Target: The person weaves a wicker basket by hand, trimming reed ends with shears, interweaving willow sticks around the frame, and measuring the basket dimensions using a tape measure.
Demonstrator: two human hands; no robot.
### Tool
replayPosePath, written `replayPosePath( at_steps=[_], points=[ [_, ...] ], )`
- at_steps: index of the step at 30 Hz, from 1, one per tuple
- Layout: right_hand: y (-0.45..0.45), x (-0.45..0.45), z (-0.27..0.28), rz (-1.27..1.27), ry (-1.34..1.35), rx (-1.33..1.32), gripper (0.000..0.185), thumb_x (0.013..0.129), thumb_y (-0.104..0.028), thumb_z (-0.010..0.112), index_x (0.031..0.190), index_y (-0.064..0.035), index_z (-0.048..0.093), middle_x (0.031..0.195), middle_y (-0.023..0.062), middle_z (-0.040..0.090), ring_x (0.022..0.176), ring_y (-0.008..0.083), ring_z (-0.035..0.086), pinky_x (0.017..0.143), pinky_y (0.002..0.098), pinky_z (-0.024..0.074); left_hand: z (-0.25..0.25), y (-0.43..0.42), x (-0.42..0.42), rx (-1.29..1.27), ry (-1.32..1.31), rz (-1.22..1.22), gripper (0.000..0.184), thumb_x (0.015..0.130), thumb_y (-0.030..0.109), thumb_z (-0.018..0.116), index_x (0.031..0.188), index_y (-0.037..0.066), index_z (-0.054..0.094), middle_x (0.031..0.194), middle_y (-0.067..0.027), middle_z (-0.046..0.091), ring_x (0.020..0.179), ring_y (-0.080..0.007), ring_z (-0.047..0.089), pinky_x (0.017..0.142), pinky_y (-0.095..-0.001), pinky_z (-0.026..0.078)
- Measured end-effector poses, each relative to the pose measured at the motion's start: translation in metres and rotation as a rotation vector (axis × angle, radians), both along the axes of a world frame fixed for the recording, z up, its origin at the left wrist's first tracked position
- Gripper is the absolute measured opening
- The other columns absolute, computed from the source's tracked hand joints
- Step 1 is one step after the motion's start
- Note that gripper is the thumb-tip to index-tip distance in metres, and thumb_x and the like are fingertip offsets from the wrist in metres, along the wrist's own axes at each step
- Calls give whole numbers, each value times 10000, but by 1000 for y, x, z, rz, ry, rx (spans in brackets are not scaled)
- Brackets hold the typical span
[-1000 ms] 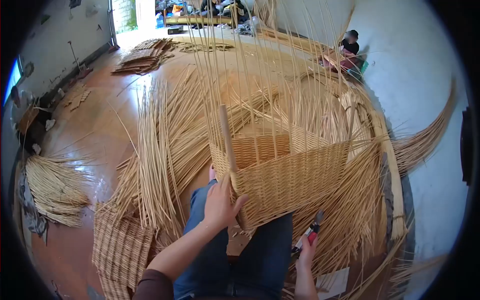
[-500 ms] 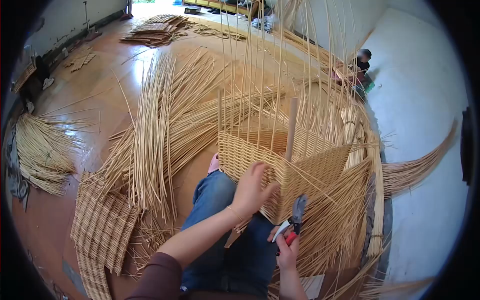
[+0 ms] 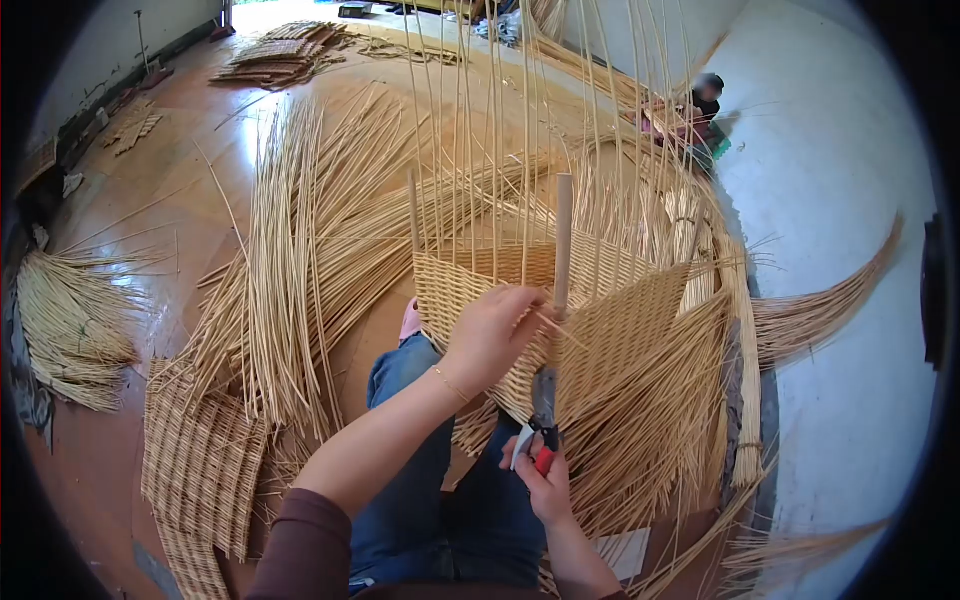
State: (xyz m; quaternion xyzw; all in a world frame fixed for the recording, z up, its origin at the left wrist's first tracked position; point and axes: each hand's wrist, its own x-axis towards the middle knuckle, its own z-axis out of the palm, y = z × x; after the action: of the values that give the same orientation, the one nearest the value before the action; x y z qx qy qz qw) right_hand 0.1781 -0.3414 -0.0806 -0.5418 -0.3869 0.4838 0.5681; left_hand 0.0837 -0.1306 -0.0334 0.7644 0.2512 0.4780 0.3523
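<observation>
A rectangular woven basket rests at my knees with one corner toward me, long upright stakes rising from its walls. A thick wooden post stands at that near corner. My left hand is at the top of this corner, its fingers bent together around the rim by the post; what they pinch is too small to make out. Below it, my right hand grips pruning shears with red and white handles, the blades pointing up in front of the basket's lower corner.
Loose canes lie in a large pile left of the basket, and more spread at the right. A woven panel is at the lower left. Another person sits by the right wall.
The basket has turned so its post corner faces me. My left hand has shifted up to the rim, and my right hand has brought the shears up and left to the corner.
</observation>
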Motion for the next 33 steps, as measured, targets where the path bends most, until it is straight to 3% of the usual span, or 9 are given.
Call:
replayPosePath(
  at_steps=[2,5,12,18,23,26,30,31,33],
  points=[
    [10,-1,0,15,-7,-40,310,894,-105,590,1166,-25,464,970,48,552,858,135,556,814,288,452,-9,-4,-10,6,-125,13,128,844,101,646,935,14,624,886,-120,649,857,-315,625,745,-365,503],
    [34,1,-13,-14,-46,-57,325,905,-117,590,1192,-29,466,976,37,562,870,123,570,809,263,454,-26,-11,-28,-126,-232,-26,146,879,37,623,1019,-3,631,1011,-124,671,990,-228,640,857,-297,491],
    [76,-4,-5,-43,67,-39,258,946,-104,543,1184,-32,472,1010,72,609,876,135,602,791,259,468,-37,-14,-31,-294,-358,-66,145,891,24,608,1024,-28,634,1063,-125,672,1057,-210,618,933,-295,464],
    [75,-11,-9,-187,39,7,197,951,-110,533,1120,-43,458,908,86,606,706,142,581,665,266,472,-42,-16,-24,-518,-584,-108,157,910,44,600,1039,-40,629,1060,-122,676,1072,-203,608,939,-301,463],
    [59,-7,-2,-110,140,-29,257,938,-78,524,1179,-42,441,796,30,514,614,105,505,576,242,428,-20,-5,-36,-103,-224,-112,275,867,78,658,1131,13,615,1182,-122,632,1128,-238,586,966,-324,448],
    [31,-9,3,-76,77,-22,257,934,-70,514,1175,-33,434,825,49,515,630,113,510,593,242,430,-12,0,-32,-132,-124,-159,389,829,68,682,1203,49,577,1298,-129,553,1218,-252,516,1005,-347,416],
    [-1,12,-11,22,33,55,305,933,-74,500,1219,-8,417,906,92,554,713,140,561,668,280,455,-4,20,-17,115,32,-89,356,832,27,637,1183,63,592,1262,-112,579,1152,-297,545,966,-369,437],
    [-1,11,-3,2,75,52,285,944,-194,516,1099,45,515,934,137,590,749,194,603,696,324,481,-2,24,-11,181,55,-101,318,842,43,620,1159,63,600,1236,-112,590,1124,-314,553,946,-381,447],
    [3,21,4,142,331,1,356,948,-257,536,1155,29,499,987,167,604,799,243,629,746,350,500,2,30,-2,318,81,-156,264,851,50,592,1113,66,620,1145,-117,629,1037,-327,589,877,-397,485]
  ],
)
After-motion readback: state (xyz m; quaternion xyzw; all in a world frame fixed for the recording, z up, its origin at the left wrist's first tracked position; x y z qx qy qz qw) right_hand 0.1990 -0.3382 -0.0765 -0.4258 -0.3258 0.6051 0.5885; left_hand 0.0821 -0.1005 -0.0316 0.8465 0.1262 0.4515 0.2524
